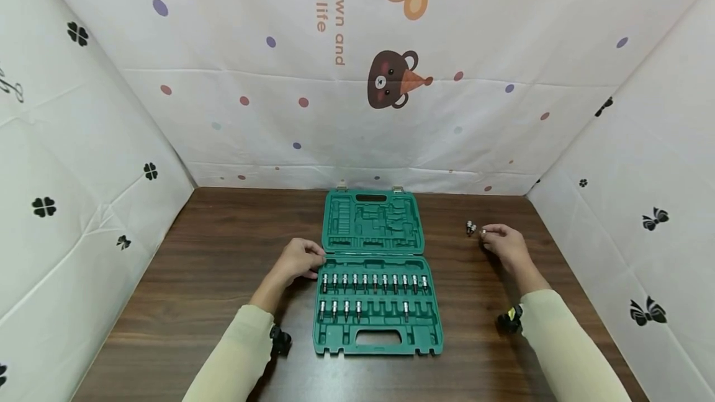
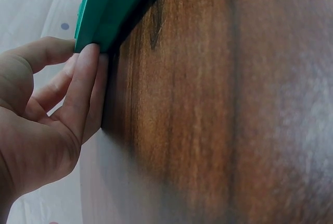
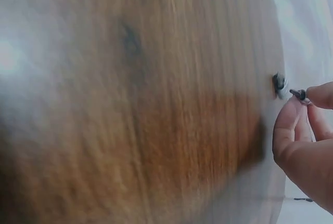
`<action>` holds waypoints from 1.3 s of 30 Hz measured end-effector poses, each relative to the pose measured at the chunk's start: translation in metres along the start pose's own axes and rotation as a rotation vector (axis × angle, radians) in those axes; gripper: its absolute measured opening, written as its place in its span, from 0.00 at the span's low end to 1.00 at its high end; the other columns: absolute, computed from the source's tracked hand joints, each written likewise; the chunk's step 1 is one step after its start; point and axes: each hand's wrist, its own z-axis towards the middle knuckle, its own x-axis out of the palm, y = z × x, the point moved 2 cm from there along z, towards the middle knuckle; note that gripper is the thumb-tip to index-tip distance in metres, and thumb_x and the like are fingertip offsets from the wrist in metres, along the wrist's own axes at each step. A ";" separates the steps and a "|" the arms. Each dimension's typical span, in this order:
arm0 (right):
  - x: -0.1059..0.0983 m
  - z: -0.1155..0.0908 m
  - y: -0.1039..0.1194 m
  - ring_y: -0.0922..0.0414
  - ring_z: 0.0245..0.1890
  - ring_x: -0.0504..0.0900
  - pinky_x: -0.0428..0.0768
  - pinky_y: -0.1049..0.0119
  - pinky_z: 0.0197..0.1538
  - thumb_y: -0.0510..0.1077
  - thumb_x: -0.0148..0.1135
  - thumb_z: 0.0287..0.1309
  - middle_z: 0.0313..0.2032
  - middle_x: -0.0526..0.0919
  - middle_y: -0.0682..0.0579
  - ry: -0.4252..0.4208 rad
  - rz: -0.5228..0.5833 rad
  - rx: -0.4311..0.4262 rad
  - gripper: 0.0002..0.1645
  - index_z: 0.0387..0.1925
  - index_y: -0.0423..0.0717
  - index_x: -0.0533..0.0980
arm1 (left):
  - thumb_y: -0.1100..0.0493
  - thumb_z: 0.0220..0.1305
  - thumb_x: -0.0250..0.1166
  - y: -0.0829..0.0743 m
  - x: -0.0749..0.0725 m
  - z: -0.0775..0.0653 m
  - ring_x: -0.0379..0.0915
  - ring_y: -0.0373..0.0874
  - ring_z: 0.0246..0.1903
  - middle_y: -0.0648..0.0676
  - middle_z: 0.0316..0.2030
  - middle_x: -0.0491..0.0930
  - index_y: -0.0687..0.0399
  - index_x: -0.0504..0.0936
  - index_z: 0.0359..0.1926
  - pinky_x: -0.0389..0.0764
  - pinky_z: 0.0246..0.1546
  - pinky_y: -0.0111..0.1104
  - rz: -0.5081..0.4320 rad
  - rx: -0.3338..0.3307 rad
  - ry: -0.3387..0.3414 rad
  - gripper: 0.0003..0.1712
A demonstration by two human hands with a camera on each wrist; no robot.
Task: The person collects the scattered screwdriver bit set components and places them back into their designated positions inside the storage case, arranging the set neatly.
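Note:
A green socket case lies open on the table. An upper row of bit sockets runs across it; the lower row has several at the left and one farther right. At the case's left side, near the hinge, my left hand grips the edge between thumb and fingers, seen closer as the green case wall. Off to the right, my right hand pinches a small bit socket, its dark tip pointing away from the fingers. Just beyond it are loose bit sockets on the table.
The case's lid is folded back toward the rear wall, its latches near the table's far edge. Dark brown wood makes up the table. White printed cloth encloses the back and both sides.

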 end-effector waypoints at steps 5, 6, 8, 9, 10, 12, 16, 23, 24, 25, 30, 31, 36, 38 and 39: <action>0.004 -0.011 0.006 0.68 0.45 0.81 0.85 0.75 0.50 0.42 0.53 0.78 0.52 0.79 0.53 0.100 0.108 0.039 0.27 0.70 0.30 0.65 | 0.68 0.68 0.67 0.000 0.000 0.001 0.82 0.48 0.35 0.60 0.41 0.83 0.64 0.86 0.42 0.90 0.30 0.38 -0.001 -0.003 -0.002 0.05; 0.005 -0.013 0.008 0.68 0.46 0.81 0.85 0.75 0.50 0.42 0.53 0.78 0.53 0.79 0.52 0.118 0.121 0.039 0.28 0.70 0.30 0.65 | 0.68 0.68 0.67 0.000 0.000 0.001 0.82 0.48 0.35 0.60 0.41 0.83 0.64 0.86 0.42 0.90 0.30 0.38 -0.001 -0.003 -0.003 0.05; 0.007 -0.017 0.012 0.67 0.48 0.83 0.85 0.74 0.52 0.42 0.55 0.78 0.54 0.80 0.52 0.146 0.152 0.037 0.29 0.70 0.30 0.64 | 0.68 0.68 0.67 0.000 0.000 0.000 0.83 0.48 0.35 0.60 0.41 0.83 0.64 0.86 0.43 0.90 0.30 0.39 -0.003 -0.005 -0.005 0.05; 0.008 -0.019 0.015 0.67 0.48 0.83 0.85 0.74 0.52 0.42 0.55 0.77 0.54 0.80 0.52 0.162 0.167 0.032 0.29 0.71 0.29 0.64 | 0.68 0.68 0.67 0.001 0.000 0.001 0.83 0.48 0.35 0.60 0.41 0.83 0.64 0.86 0.43 0.90 0.30 0.39 -0.003 -0.003 -0.007 0.05; 0.010 -0.021 0.017 0.67 0.49 0.84 0.85 0.74 0.53 0.41 0.56 0.77 0.53 0.80 0.53 0.179 0.191 0.029 0.28 0.70 0.30 0.64 | 0.68 0.68 0.66 0.001 0.000 0.001 0.83 0.48 0.35 0.60 0.41 0.83 0.64 0.86 0.43 0.90 0.30 0.39 -0.003 -0.002 -0.008 0.05; 0.013 -0.025 0.023 0.66 0.48 0.84 0.85 0.74 0.53 0.40 0.57 0.76 0.51 0.82 0.55 0.205 0.233 0.023 0.27 0.69 0.30 0.66 | 0.68 0.68 0.66 0.001 0.000 0.002 0.83 0.48 0.35 0.60 0.41 0.83 0.65 0.86 0.43 0.90 0.30 0.39 -0.003 0.002 -0.011 0.05; 0.020 -0.035 0.032 0.65 0.48 0.85 0.85 0.73 0.53 0.39 0.59 0.75 0.48 0.82 0.58 0.264 0.314 0.013 0.21 0.63 0.34 0.72 | 0.68 0.68 0.66 0.001 0.000 0.002 0.83 0.48 0.35 0.60 0.40 0.83 0.64 0.86 0.43 0.90 0.30 0.39 0.001 0.001 -0.011 0.05; 0.039 -0.049 0.040 0.64 0.47 0.85 0.85 0.72 0.54 0.39 0.61 0.74 0.48 0.83 0.55 0.359 0.338 -0.001 0.18 0.59 0.36 0.74 | 0.68 0.68 0.66 0.003 -0.001 0.003 0.82 0.49 0.36 0.60 0.40 0.82 0.64 0.86 0.43 0.90 0.30 0.39 0.004 -0.009 -0.007 0.05; 0.042 -0.050 0.040 0.64 0.47 0.85 0.85 0.72 0.54 0.39 0.61 0.74 0.48 0.83 0.55 0.371 0.346 0.000 0.17 0.59 0.36 0.74 | 0.68 0.68 0.66 0.003 -0.001 0.003 0.82 0.48 0.36 0.60 0.41 0.82 0.64 0.86 0.43 0.90 0.30 0.39 0.004 -0.009 -0.006 0.05; 0.045 -0.052 0.041 0.63 0.47 0.85 0.86 0.71 0.53 0.39 0.61 0.74 0.47 0.83 0.55 0.382 0.352 0.000 0.16 0.58 0.36 0.74 | 0.68 0.68 0.66 0.003 -0.001 0.003 0.82 0.49 0.36 0.60 0.41 0.82 0.64 0.86 0.43 0.90 0.30 0.39 0.004 -0.010 -0.005 0.05; 0.058 -0.060 0.044 0.62 0.46 0.86 0.86 0.70 0.51 0.38 0.60 0.74 0.47 0.85 0.54 0.438 0.377 -0.014 0.13 0.56 0.38 0.75 | 0.68 0.68 0.66 0.005 -0.001 0.003 0.82 0.49 0.37 0.60 0.41 0.82 0.64 0.86 0.43 0.90 0.30 0.39 0.003 -0.013 0.002 0.06; 0.060 -0.061 0.044 0.62 0.46 0.86 0.87 0.70 0.51 0.38 0.59 0.74 0.47 0.85 0.54 0.450 0.378 -0.013 0.13 0.56 0.38 0.75 | 0.68 0.68 0.66 0.005 -0.002 0.003 0.82 0.49 0.37 0.60 0.42 0.82 0.64 0.86 0.43 0.90 0.30 0.39 0.004 -0.014 0.002 0.06; 0.071 -0.068 0.046 0.62 0.45 0.86 0.87 0.69 0.51 0.38 0.59 0.74 0.46 0.86 0.52 0.503 0.379 0.002 0.11 0.54 0.38 0.76 | 0.67 0.68 0.66 0.004 -0.001 0.003 0.82 0.49 0.37 0.60 0.42 0.82 0.63 0.86 0.43 0.90 0.31 0.39 0.012 -0.008 0.002 0.05; 0.075 -0.071 0.048 0.61 0.44 0.86 0.87 0.68 0.51 0.38 0.59 0.74 0.46 0.85 0.51 0.517 0.365 -0.006 0.12 0.54 0.36 0.75 | 0.67 0.68 0.66 0.003 -0.001 0.003 0.82 0.49 0.37 0.60 0.43 0.82 0.63 0.86 0.43 0.90 0.31 0.39 0.013 0.000 0.000 0.05; 0.077 -0.072 0.049 0.60 0.45 0.85 0.87 0.67 0.51 0.38 0.59 0.75 0.47 0.85 0.50 0.531 0.349 -0.018 0.14 0.55 0.34 0.74 | 0.67 0.69 0.66 0.002 -0.001 0.003 0.83 0.49 0.37 0.60 0.43 0.82 0.63 0.86 0.43 0.90 0.31 0.39 0.014 0.003 -0.001 0.05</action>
